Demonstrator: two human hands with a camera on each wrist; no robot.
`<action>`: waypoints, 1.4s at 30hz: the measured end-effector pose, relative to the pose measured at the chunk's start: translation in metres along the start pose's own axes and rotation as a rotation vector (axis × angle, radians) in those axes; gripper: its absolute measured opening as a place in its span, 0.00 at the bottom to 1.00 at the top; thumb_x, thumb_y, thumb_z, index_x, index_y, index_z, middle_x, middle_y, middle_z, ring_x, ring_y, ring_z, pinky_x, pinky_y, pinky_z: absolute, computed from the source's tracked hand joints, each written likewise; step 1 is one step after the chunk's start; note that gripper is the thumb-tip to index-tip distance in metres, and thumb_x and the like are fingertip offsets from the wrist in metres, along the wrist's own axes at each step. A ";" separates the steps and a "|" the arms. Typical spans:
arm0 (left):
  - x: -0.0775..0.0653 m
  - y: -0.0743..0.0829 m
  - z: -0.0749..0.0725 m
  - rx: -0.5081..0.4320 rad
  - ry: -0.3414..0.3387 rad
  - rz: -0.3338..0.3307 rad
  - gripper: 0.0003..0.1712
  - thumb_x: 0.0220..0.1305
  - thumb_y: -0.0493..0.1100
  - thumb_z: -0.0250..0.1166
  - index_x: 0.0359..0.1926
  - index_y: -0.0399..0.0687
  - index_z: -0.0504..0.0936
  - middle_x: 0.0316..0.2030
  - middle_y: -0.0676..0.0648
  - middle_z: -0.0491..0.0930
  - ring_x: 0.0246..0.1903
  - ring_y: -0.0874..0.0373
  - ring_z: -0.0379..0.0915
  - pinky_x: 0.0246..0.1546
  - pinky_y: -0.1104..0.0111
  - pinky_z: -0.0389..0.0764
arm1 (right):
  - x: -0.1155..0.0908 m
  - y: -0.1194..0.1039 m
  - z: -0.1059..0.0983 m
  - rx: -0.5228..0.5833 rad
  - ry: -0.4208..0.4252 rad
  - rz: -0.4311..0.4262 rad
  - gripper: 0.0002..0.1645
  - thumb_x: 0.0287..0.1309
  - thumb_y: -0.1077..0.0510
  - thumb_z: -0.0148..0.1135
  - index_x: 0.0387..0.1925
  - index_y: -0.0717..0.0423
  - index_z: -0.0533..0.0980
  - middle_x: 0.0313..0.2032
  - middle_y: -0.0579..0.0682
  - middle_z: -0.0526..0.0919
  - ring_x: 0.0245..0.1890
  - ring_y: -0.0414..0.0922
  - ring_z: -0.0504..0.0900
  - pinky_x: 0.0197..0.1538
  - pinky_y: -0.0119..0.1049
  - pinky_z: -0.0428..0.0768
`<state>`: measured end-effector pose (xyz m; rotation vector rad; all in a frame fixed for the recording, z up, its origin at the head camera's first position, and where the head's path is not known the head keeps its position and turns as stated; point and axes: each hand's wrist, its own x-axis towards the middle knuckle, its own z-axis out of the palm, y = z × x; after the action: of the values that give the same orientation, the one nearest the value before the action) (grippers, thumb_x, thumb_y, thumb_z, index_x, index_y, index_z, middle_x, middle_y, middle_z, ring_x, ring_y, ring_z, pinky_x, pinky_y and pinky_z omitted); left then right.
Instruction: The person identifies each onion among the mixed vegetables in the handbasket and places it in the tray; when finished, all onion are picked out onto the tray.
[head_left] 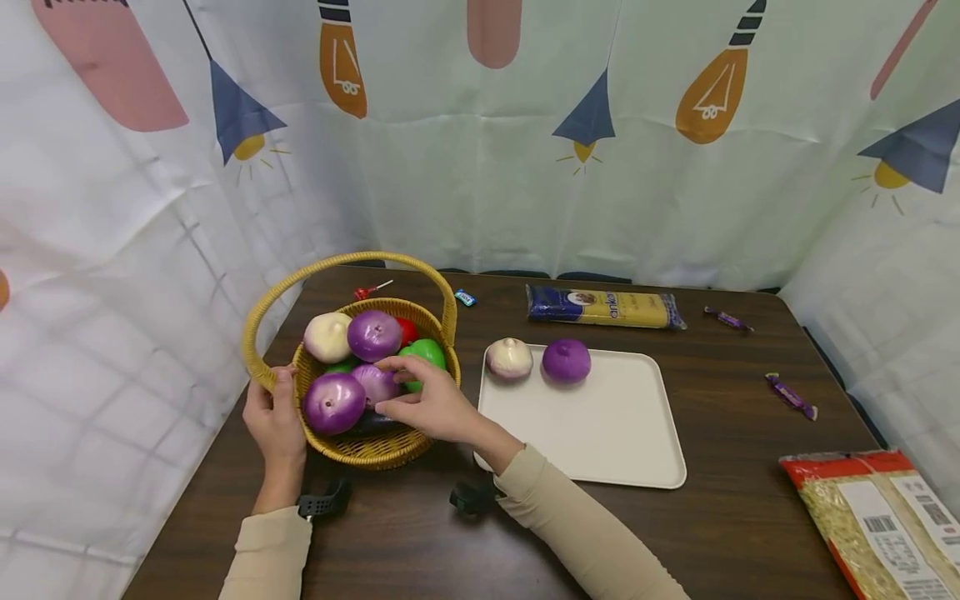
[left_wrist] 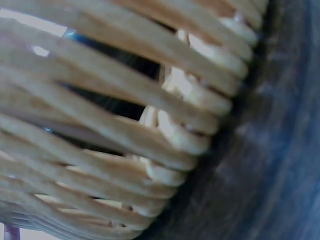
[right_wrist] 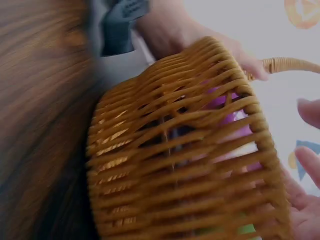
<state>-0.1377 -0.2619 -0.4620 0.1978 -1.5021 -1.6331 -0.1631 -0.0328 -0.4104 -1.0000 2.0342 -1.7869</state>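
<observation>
A yellow wicker basket [head_left: 375, 454] with a tall handle stands at the left. My left hand [head_left: 277, 417] grips its left rim, thumb at the handle's base. Over the basket, my right hand [head_left: 435, 404] has thumb and fingers spread beside a pale purple onion [head_left: 372, 383]; whether they touch it is unclear. Around that onion lie two darker purple onions, one at the back [head_left: 375, 336] and one in front [head_left: 334, 403], a white onion [head_left: 327, 337], a green pepper [head_left: 427, 352], something red [head_left: 408, 332] and a dark, partly hidden eggplant [head_left: 371, 423]. Weave [left_wrist: 110, 125] fills the left wrist view.
Right of the basket, a white tray [head_left: 592, 433] bears a white onion [head_left: 510, 358] and a purple onion [head_left: 566, 361]. Behind lie a pasta packet [head_left: 603, 307], a blue candy [head_left: 465, 297] and a red lollipop [head_left: 365, 292]. Two purple-wrapped candies [head_left: 792, 397] and a red-edged bag [head_left: 877, 517] are rightward.
</observation>
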 end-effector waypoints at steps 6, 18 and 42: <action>-0.001 -0.002 0.001 -0.058 -0.022 0.059 0.19 0.72 0.45 0.53 0.41 0.29 0.81 0.37 0.42 0.80 0.40 0.55 0.72 0.41 0.72 0.69 | 0.024 0.002 0.017 -0.021 -0.084 0.068 0.36 0.55 0.60 0.70 0.65 0.59 0.68 0.58 0.54 0.77 0.53 0.42 0.79 0.49 0.28 0.79; 0.000 0.000 -0.002 -0.037 -0.032 0.037 0.20 0.74 0.45 0.48 0.42 0.30 0.79 0.38 0.43 0.80 0.40 0.54 0.73 0.39 0.72 0.71 | 0.035 0.002 0.032 -0.486 -0.275 0.020 0.47 0.51 0.43 0.73 0.70 0.44 0.64 0.60 0.47 0.69 0.57 0.37 0.66 0.56 0.24 0.70; -0.001 -0.005 -0.001 -0.070 -0.008 0.036 0.23 0.73 0.48 0.53 0.41 0.27 0.79 0.36 0.44 0.81 0.34 0.56 0.73 0.34 0.73 0.71 | -0.046 -0.013 -0.066 -0.043 0.172 0.018 0.45 0.48 0.69 0.73 0.65 0.41 0.68 0.59 0.50 0.73 0.50 0.48 0.79 0.43 0.40 0.83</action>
<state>-0.1393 -0.2626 -0.4669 0.1250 -1.4439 -1.6562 -0.1649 0.0470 -0.3949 -0.8633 2.1841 -1.8861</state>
